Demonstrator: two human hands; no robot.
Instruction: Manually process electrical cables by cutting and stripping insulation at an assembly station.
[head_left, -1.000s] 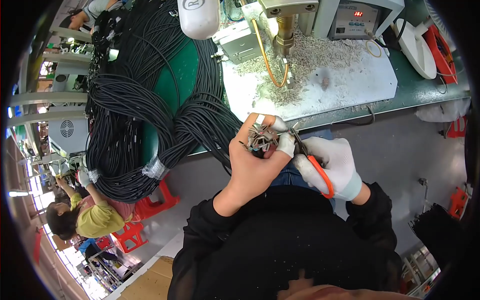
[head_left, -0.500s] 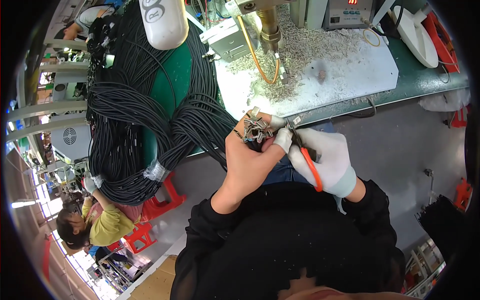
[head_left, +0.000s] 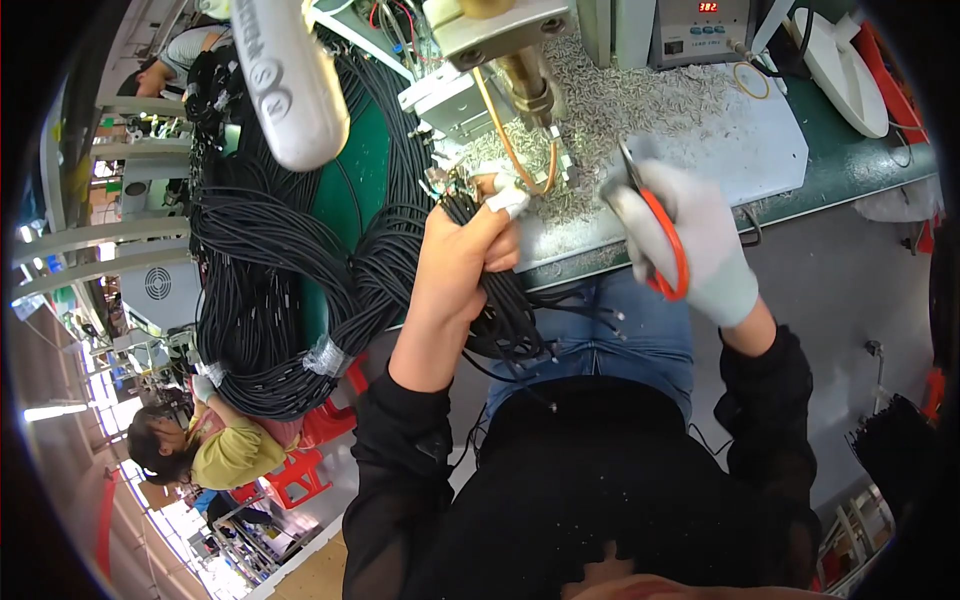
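My left hand [head_left: 460, 260], with white covers on some fingertips, is wrapped round a bundle of thin black cables [head_left: 503, 318]. Stripped or metal-tipped ends [head_left: 440, 183] stick out above the fist, and the loose ends hang down over my lap. In a white glove, my right hand [head_left: 695, 235] grips orange-handled pliers [head_left: 668, 240], their dark jaws pointing up and away over the bench edge. That hand is slightly blurred, and the exact kind of jaws cannot be made out. The two hands are well apart.
Small metal scraps [head_left: 640, 100] cover the white board [head_left: 750, 165] under a bench machine [head_left: 525, 85]. Large coils of black cable [head_left: 270, 225] lie at left. A white cylindrical thing [head_left: 290, 90] hangs near. A control box [head_left: 703, 35] stands behind. A co-worker [head_left: 225, 450] sits at left.
My hands have moved apart. The left went up and left, turning the cable bundle so that its loose ends show; the right moved up and right with the pliers, away from the bundle.
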